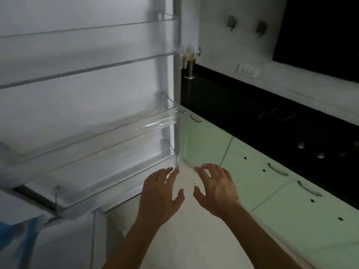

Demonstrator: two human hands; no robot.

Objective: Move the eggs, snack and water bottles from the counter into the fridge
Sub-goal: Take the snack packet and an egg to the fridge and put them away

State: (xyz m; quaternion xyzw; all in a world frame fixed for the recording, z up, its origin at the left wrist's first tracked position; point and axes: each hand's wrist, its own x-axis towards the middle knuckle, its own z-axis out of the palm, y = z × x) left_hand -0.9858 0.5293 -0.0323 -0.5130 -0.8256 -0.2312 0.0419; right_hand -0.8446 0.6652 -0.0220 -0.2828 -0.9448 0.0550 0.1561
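Observation:
The open fridge door [87, 98] fills the left half of the view, showing its inner side with several clear plastic door bins [108, 136], all without contents. My left hand [159, 193] is held out below the door's lower right corner, fingers spread, its fingertips at the door's edge. My right hand [217, 187] hovers just right of it, fingers spread and slightly bent, holding nothing. No eggs, snack or water bottles are in view.
A black counter [242, 113] with a stovetop and its knobs [320, 154] runs along the right. Pale green cabinet doors [272, 181] with handles lie below it. A metal utensil holder [189, 65] stands by the fridge. A blue and white cloth [21, 239] hangs at lower left.

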